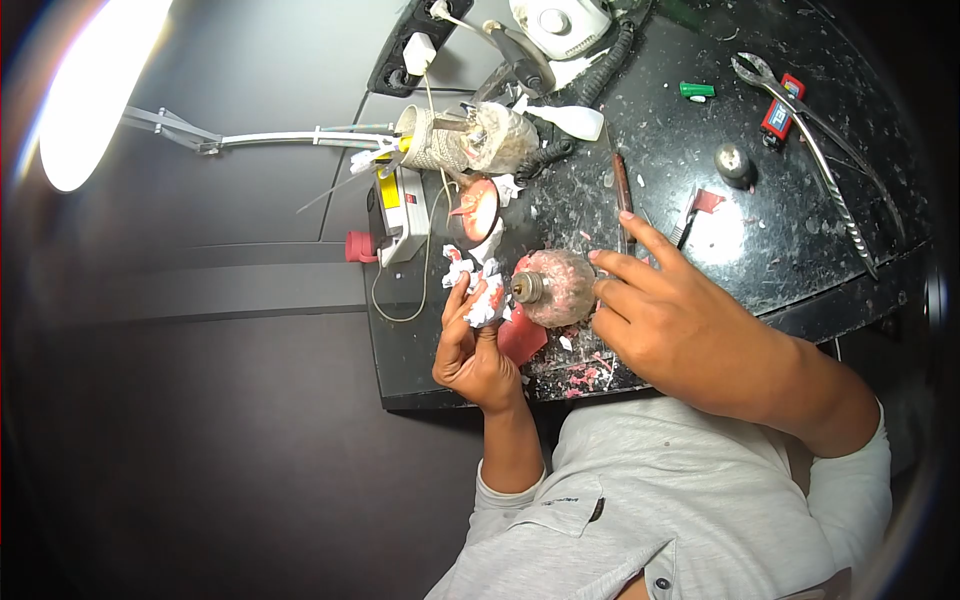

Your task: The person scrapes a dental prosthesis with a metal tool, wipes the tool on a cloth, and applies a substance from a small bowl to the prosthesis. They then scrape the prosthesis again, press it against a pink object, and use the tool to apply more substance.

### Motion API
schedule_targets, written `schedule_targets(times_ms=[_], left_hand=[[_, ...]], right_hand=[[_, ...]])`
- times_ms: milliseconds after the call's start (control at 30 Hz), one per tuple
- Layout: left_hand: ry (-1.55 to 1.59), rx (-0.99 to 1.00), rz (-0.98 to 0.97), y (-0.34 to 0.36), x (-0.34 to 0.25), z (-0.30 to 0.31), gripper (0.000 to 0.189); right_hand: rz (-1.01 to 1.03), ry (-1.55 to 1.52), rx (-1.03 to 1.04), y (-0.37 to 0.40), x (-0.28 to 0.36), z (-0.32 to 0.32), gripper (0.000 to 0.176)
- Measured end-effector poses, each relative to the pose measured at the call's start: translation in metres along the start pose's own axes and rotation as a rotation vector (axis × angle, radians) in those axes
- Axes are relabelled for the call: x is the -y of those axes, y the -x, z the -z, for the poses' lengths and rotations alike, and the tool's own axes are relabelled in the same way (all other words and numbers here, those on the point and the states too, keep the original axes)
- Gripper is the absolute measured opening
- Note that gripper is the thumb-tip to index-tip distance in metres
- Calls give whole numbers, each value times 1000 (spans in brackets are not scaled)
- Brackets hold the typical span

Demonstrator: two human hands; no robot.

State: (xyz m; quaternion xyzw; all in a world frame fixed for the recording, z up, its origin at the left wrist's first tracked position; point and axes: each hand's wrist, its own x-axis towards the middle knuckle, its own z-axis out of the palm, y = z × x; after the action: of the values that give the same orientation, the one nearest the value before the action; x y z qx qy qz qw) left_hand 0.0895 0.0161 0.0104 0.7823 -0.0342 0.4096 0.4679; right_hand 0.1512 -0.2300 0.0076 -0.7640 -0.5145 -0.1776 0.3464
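My left hand [476,358] pinches a crumpled white tissue [489,298] marked with pink-red stains. My right hand [670,315] has its fingers apart; the index fingertip is at the lower end of a brown-handled tool [622,185]. Its other fingertips are right beside a round glass burner [565,285] with a metal neck, which stands between both hands. Under the burner's near side lies a pink wax sheet [522,338]. Beyond my left hand, a dish [481,208] holds pink material.
Long metal pliers [825,165], a red battery [783,112], a green cap [697,91], a round metal object [735,165] and a small brush [687,220] lie to the right. A white bottle [572,121], a textured jar [435,138] and a power strip [405,60] are farther back. Pink scraps litter the near edge.
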Motion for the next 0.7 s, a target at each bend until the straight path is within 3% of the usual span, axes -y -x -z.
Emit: schedule_targets(times_ms=[233, 333, 367, 433, 567, 700], left_hand=[[52, 6, 32, 5, -7, 13, 18], [303, 7, 157, 14, -7, 37, 6], [301, 4, 155, 15, -8, 42, 6], [376, 8, 363, 16, -11, 50, 5], [503, 11, 555, 17, -19, 58, 8], [601, 4, 623, 14, -25, 57, 13]], right_hand=[[1, -15, 24, 0, 0, 3, 11], [-8, -24, 28, -1, 1, 5, 12], [-11, -22, 34, -1, 1, 6, 12], [-9, -19, 40, -1, 1, 6, 12], [-22, -35, 23, -1, 2, 5, 11], [-19, -26, 38, -1, 2, 6, 11]])
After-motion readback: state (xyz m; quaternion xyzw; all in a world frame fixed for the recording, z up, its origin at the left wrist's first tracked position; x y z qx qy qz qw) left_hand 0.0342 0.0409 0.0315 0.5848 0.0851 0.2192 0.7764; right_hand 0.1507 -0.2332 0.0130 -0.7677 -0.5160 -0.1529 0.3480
